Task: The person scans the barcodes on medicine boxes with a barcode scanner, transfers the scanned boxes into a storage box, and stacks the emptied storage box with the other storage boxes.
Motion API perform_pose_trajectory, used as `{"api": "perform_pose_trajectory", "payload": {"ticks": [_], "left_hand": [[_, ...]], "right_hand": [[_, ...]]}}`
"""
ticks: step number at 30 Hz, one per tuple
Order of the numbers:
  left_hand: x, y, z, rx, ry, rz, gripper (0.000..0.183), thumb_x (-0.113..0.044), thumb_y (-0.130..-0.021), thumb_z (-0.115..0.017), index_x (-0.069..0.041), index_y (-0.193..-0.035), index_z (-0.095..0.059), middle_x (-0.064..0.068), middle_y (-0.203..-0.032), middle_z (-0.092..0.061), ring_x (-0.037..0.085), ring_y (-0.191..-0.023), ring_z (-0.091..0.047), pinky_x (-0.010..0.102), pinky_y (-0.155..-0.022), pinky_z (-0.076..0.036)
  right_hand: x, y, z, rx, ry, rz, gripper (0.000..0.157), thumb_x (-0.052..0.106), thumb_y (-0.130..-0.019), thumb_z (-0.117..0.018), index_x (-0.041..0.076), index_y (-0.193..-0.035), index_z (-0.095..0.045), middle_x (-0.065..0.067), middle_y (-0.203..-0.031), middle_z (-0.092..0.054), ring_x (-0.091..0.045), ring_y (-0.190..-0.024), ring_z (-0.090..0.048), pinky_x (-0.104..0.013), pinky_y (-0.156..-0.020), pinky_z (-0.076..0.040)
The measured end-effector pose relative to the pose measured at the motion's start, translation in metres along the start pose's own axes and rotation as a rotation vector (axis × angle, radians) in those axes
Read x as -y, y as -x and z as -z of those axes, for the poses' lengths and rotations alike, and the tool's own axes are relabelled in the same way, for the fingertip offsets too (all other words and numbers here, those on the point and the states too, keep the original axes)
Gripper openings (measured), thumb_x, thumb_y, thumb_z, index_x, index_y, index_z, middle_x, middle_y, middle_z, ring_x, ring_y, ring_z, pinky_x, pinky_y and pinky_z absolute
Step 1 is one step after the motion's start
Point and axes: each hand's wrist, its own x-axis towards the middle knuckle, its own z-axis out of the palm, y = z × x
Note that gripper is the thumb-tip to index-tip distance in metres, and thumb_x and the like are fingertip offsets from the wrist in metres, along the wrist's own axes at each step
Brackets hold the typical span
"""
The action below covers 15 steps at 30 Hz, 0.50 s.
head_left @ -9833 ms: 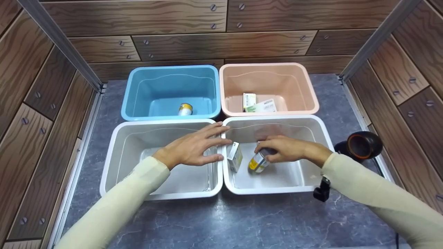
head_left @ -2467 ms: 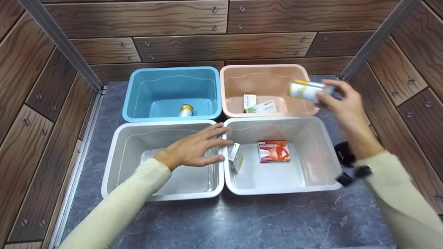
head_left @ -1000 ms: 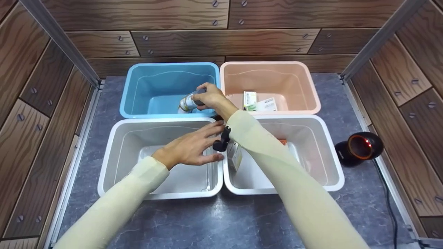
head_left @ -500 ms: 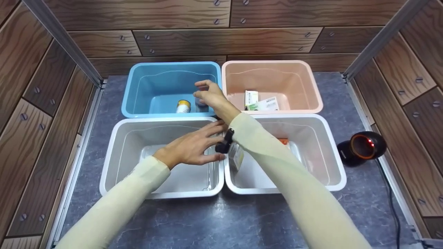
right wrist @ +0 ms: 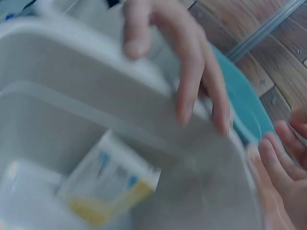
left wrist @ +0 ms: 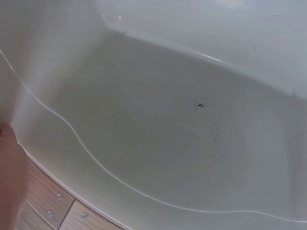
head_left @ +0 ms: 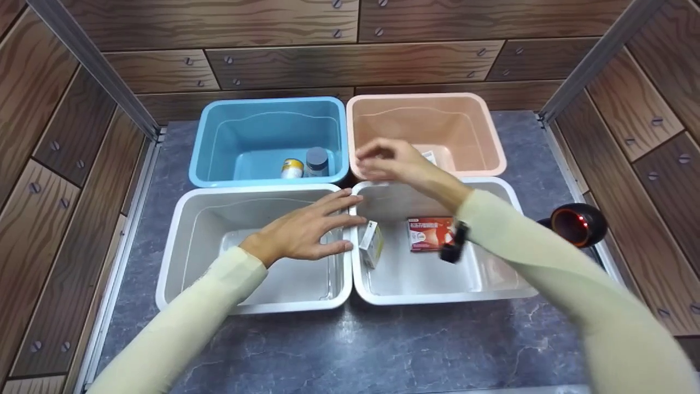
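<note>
My right hand (head_left: 399, 161) holds nothing. Its loosely bent fingers, blurred, are over the front rim of the peach bin (head_left: 426, 97) in the head view. In the right wrist view the right hand (right wrist: 292, 167) shows at the right edge. My left hand (head_left: 306, 227) spreads its fingers across the adjoining rims of the two white bins. A dark-capped bottle (head_left: 317, 161) stands in the blue bin (head_left: 262, 102) beside a yellow-and-white can (head_left: 292, 168). The right white bin (head_left: 437, 298) holds a tilted white-and-yellow box (head_left: 372, 246) and a red box (head_left: 429, 232), partly hidden by the wrist camera.
The left white bin (head_left: 273, 309) lies under my left forearm. In the peach bin, a white carton (head_left: 429, 157) is partly covered by the right hand. A black scanner (head_left: 577, 225) with red lights stands right of the bins. Wood-patterned walls enclose the grey tabletop (head_left: 350, 350).
The right hand carried the bottle past the scanner to the blue bin and let it go there. It has since moved right, over the peach bin's rim. The left hand stayed put.
</note>
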Motion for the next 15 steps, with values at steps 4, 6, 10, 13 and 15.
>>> {"api": "perform_pose_trajectory", "payload": {"ticks": [4,6,10,13,15], "left_hand": [[0.0,-0.001,0.0,0.003,-0.001,0.006,0.059,-0.056,-0.111,-0.054,-0.025,-0.161,-0.056,0.004,-0.181,-0.03,0.03,-0.171,-0.017,0.051,-0.137,-0.027],[0.0,-0.001,0.0,0.013,-0.003,0.015,0.06,-0.057,-0.111,-0.053,-0.026,-0.161,-0.055,0.002,-0.181,-0.029,0.029,-0.171,-0.017,0.051,-0.136,-0.027],[-0.001,-0.001,0.001,0.021,-0.002,0.02,0.06,-0.058,-0.111,-0.053,-0.025,-0.161,-0.056,0.002,-0.181,-0.029,0.031,-0.171,-0.017,0.052,-0.136,-0.028],[-0.001,-0.001,0.001,0.018,-0.007,0.019,0.059,-0.057,-0.111,-0.053,-0.025,-0.16,-0.056,0.002,-0.181,-0.029,0.031,-0.171,-0.018,0.053,-0.135,-0.029],[0.0,-0.002,0.0,0.016,-0.007,0.017,0.059,-0.057,-0.111,-0.053,-0.025,-0.16,-0.056,0.003,-0.181,-0.029,0.032,-0.171,-0.018,0.053,-0.135,-0.029]], "right_hand": [[-0.018,0.028,0.017,0.094,0.05,-0.009,0.041,0.019,-0.106,-0.072,0.0,-0.141,-0.063,-0.02,-0.139,-0.068,-0.038,-0.124,-0.071,-0.041,-0.106,-0.063],[-0.027,0.035,0.018,0.117,0.064,0.008,0.038,0.016,-0.106,-0.071,-0.001,-0.138,-0.065,-0.021,-0.135,-0.069,-0.041,-0.125,-0.07,-0.042,-0.105,-0.063],[-0.042,0.042,0.009,0.159,0.144,0.063,0.031,0.01,-0.104,-0.071,0.001,-0.133,-0.07,-0.019,-0.135,-0.071,-0.038,-0.125,-0.07,-0.042,-0.108,-0.061],[-0.051,0.043,-0.001,0.21,0.27,0.09,0.03,0.01,-0.102,-0.071,0.003,-0.132,-0.071,-0.017,-0.136,-0.071,-0.037,-0.127,-0.07,-0.047,-0.113,-0.058],[-0.055,0.042,-0.008,0.247,0.362,0.098,0.032,0.009,-0.101,-0.072,0.003,-0.133,-0.07,-0.017,-0.138,-0.071,-0.037,-0.131,-0.069,-0.05,-0.115,-0.056]]}}
